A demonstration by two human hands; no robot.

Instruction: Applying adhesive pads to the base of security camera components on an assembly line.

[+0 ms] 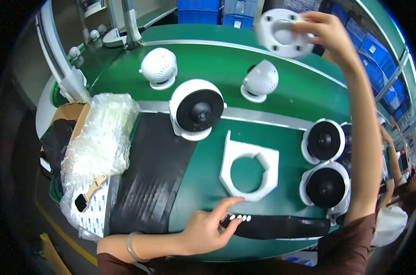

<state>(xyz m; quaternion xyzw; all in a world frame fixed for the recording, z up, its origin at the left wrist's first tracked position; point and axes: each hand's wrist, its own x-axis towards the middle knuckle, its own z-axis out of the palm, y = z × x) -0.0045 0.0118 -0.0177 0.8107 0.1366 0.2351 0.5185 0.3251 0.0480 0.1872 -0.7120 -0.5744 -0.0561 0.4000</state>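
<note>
With right hand (324,34) closed on a white flange (285,45), holding it aloft at upper right of the head view, fingers set into its middle recess, apparently for a firm one-handed hold. With left hand (205,232) half-curled at lower centre, index at or just short of the lower edge of a white frame (256,149), lying flat mid-picture, perhaps to steady it; thumb beside white dots (241,217) on a black strip (281,227). Cannot tell whether gripping the strip, laid lengthwise along the bottom, likely for easy reach. Note the clustered fans (324,140) at right, probably parked aside to leave working room, and a bigger fan (201,110) left of centre, standing on its base at the top of a black mat (148,178), possibly against scuffs.
</note>
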